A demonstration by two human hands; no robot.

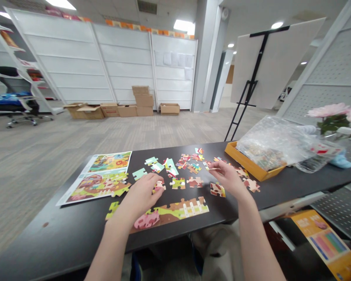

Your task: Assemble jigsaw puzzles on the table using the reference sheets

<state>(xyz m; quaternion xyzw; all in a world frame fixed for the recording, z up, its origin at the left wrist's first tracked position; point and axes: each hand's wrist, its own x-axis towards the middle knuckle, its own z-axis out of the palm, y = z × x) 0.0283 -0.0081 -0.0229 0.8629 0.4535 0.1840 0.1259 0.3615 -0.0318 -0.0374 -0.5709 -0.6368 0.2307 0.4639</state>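
Note:
My left hand point(143, 194) is curled low over the table, its thumb and index finger around a puzzle piece with pink on it point(160, 186); the palm side is hidden. Between the fingertips of my right hand point(228, 177) is a small puzzle piece point(213, 168), seen nearly edge-on. In front of me lies a joined strip of puzzle point(169, 214) showing a pink pig and a white fence, partly behind my left forearm. Loose pieces are spread beyond it, among them a green one point(178, 183), a brown one point(195, 182) and a cow-patterned one point(217, 189).
A printed picture sheet point(76, 192) lies at the left of the black table point(55, 234). An orange box lid point(253, 168) holding bagged pieces stands at the right, with plastic wrap point(275, 136) over it. Pink flowers point(330, 110) and an easel point(245, 93) are beyond.

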